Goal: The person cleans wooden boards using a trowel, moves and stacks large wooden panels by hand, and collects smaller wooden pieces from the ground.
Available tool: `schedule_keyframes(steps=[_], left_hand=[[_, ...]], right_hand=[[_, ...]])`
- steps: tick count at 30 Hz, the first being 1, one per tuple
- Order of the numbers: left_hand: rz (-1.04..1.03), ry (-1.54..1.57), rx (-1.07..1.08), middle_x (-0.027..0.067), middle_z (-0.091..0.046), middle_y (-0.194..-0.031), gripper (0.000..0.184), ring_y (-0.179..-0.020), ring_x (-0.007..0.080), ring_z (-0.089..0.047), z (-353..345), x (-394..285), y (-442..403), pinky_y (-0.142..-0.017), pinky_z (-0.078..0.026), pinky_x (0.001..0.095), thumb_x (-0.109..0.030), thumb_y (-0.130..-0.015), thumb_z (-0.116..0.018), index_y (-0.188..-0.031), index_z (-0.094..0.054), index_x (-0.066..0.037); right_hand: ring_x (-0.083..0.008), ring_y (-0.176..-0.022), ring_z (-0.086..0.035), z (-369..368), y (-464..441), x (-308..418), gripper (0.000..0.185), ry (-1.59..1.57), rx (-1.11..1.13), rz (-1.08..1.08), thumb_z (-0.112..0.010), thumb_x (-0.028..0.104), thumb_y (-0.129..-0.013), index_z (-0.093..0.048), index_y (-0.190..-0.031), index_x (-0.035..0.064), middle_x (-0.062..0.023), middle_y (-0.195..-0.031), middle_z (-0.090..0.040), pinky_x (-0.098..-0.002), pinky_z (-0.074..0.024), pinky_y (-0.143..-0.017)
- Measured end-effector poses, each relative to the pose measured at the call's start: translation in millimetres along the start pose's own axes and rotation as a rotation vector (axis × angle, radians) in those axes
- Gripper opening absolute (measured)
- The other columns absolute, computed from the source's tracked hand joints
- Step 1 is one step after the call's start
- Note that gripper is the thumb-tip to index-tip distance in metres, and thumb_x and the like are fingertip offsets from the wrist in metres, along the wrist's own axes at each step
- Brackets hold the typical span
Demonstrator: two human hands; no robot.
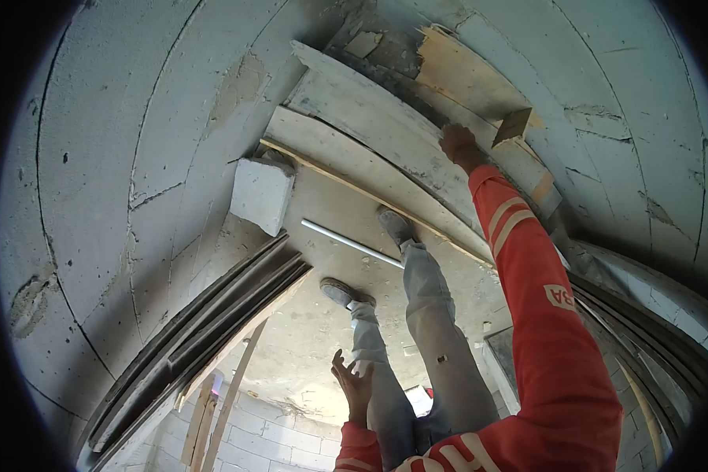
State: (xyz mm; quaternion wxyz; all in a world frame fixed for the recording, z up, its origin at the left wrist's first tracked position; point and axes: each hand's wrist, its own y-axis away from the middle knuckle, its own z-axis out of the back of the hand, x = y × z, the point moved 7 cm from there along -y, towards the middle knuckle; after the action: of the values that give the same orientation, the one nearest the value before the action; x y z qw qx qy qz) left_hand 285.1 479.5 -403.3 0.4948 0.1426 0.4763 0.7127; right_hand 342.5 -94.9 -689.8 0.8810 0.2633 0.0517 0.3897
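Observation:
My right hand [458, 146] is stretched far forward, its fingers closed over the upper edge of a long grey board [370, 102] that leans by the block wall. A second pale board [334, 145] and a narrow wooden strip [370, 185] lie in front of it. Low in the view, my left hand [355, 387] hangs beside my leg with fingers apart and curled, holding nothing. Beyond the right hand sits a broken piece of plywood [472, 75] with a splintered edge, and a small wooden block [513, 127] is close to that hand.
A white aerated block [262, 193] stands at the left by the wall. On the floor lies a thin white pipe [352, 243] near my shoes. Stacked dark planks [204, 338] lean at the left, and more long planks [645, 330] are at the right.

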Motion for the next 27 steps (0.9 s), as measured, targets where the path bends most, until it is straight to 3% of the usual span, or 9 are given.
schedule_keyframes(steps=[3,7,9,11,15,17,18,22,27], left_hand=[[-0.069,0.161,0.061,0.0215,-0.045,-0.124,0.081,-0.105,0.0350,-0.058,5.5,-30.4,-17.6,-0.081,-0.054,0.0436,-0.001,-0.074,-0.077,-0.139,-0.031,-0.014],[-0.085,0.399,0.101,0.0200,-0.049,-0.122,0.077,-0.107,0.0282,-0.059,24.8,-80.6,-36.9,-0.083,-0.055,0.0351,0.001,-0.077,-0.075,-0.138,-0.031,-0.008],[-0.070,0.548,0.166,0.0210,-0.048,-0.126,0.079,-0.109,0.0284,-0.058,26.0,-113.5,-43.1,-0.088,-0.053,0.0362,0.001,-0.078,-0.074,-0.141,-0.028,-0.008],[-0.158,0.500,0.206,0.0226,-0.045,-0.131,0.083,-0.115,0.0314,-0.055,25.5,-145.0,-49.5,-0.090,-0.052,0.0375,0.002,-0.077,-0.074,-0.143,-0.024,-0.009],[-0.279,0.706,0.211,0.0244,-0.038,-0.139,0.091,-0.125,0.0345,-0.046,34.4,-204.5,-45.2,-0.099,-0.045,0.0417,-0.001,-0.077,-0.076,-0.147,-0.019,-0.011],[-0.366,0.789,0.204,0.0210,-0.036,-0.145,0.078,-0.129,0.0347,-0.042,45.3,-213.6,-45.0,-0.103,-0.042,0.0419,-0.016,-0.085,-0.070,-0.147,-0.024,-0.008],[-0.383,0.822,0.193,0.0207,-0.037,-0.144,0.076,-0.129,0.0343,-0.042,51.6,-215.4,-43.5,-0.102,-0.042,0.0418,-0.016,-0.085,-0.070,-0.146,-0.025,-0.007],[-0.432,0.905,0.119,0.0198,-0.040,-0.141,0.070,-0.125,0.0326,-0.044,97.3,-216.6,-20.3,-0.101,-0.043,0.0413,-0.019,-0.086,-0.069,-0.142,-0.030,-0.005],[-0.547,0.941,0.027,0.0186,-0.044,-0.136,0.062,-0.121,0.0305,-0.047,183.5,-229.0,44.2,-0.100,-0.044,0.0408,-0.022,-0.087,-0.068,-0.136,-0.035,-0.002]], right_hand=[[-0.0380,-0.089,-0.065,36.7,44.5,12.4,0.023,-0.017,0.018,0.047,-0.065,0.026,-0.082,-0.066,-0.090,0.0050,-0.0190,-0.084,-0.066,-0.0490,-0.0531,-0.077],[-0.0367,-0.083,-0.064,102.7,135.4,7.3,0.025,-0.042,0.065,-0.008,-0.065,0.031,-0.083,-0.065,-0.087,0.0060,-0.0180,-0.079,-0.066,-0.0481,-0.0519,-0.074],[-0.0363,-0.080,-0.064,132.3,184.8,5.9,0.023,-0.038,0.001,0.054,-0.067,0.028,-0.082,-0.066,-0.092,0.0081,-0.0162,-0.079,-0.066,-0.0476,-0.0507,-0.072],[-0.0352,-0.079,-0.064,185.2,234.1,13.5,0.027,-0.261,-0.069,0.101,-0.068,0.023,-0.080,-0.066,-0.104,0.0109,-0.0145,-0.080,-0.067,-0.0469,-0.0499,-0.071],[-0.0304,-0.088,-0.065,252.3,315.6,33.1,0.045,-0.269,-0.048,0.144,-0.070,0.018,-0.075,-0.061,-0.119,0.0134,-0.0110,-0.099,-0.068,-0.0434,-0.0507,-0.073],[-0.0294,-0.090,-0.066,291.1,344.5,51.1,0.049,-0.332,-0.116,0.203,-0.070,0.017,-0.074,-0.060,-0.122,0.0136,-0.0102,-0.104,-0.067,-0.0421,-0.0509,-0.074],[-0.0284,-0.092,-0.066,310.6,354.9,62.3,0.053,-0.396,-0.174,0.266,-0.070,0.016,-0.073,-0.058,-0.124,0.0137,-0.0093,-0.109,-0.067,-0.0409,-0.0511,-0.075],[-0.0266,-0.101,-0.064,359.5,385.9,113.4,0.058,-0.399,-0.059,0.278,-0.070,0.011,-0.069,-0.058,-0.126,0.0118,-0.0079,-0.115,-0.065,-0.0411,-0.0517,-0.084],[-0.0260,-0.093,-0.067,428.3,419.4,158.5,0.060,-0.495,-0.216,0.363,-0.067,0.004,-0.063,-0.061,-0.123,0.0108,-0.0093,-0.113,-0.067,-0.0372,-0.0552,-0.078]])
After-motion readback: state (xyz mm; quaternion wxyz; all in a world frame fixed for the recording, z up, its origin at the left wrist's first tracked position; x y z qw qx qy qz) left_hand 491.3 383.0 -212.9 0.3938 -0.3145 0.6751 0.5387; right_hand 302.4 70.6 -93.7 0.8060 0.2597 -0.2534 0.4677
